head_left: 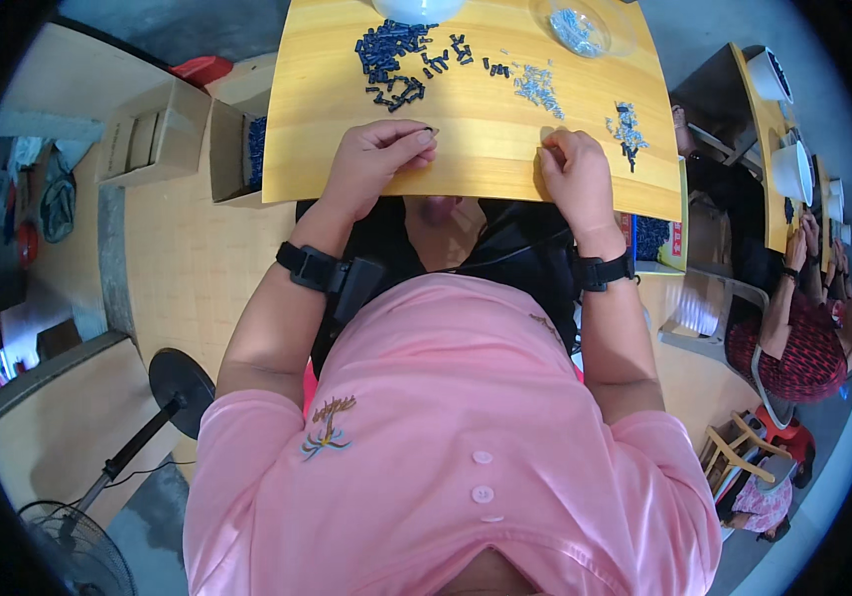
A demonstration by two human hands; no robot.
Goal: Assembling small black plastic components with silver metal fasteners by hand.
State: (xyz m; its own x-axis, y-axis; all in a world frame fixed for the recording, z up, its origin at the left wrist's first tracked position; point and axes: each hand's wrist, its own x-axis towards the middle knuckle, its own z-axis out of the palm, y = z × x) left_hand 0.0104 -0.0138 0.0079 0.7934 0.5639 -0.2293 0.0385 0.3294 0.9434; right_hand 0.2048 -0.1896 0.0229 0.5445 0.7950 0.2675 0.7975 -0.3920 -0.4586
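Observation:
My left hand [378, 159] rests on the near part of the yellow wooden table [476, 109], its fingertips pinched on a small dark part [429, 130]. My right hand [575, 169] lies on the table to the right, fingers curled; whether it holds anything small I cannot tell. Beyond my left hand lies a heap of small dark blue parts [391, 60]. A scatter of small silvery parts [537, 84] lies ahead of my right hand, and a small mixed pile [627, 127] is further right. Both wrists wear black bands.
A clear dish [577, 28] of silvery parts and a white bowl [418, 8] stand at the table's far edge. Open cardboard boxes [158, 134] sit on the floor at left, a fan [83, 556] at lower left. Another person [803, 328] sits at a table on the right.

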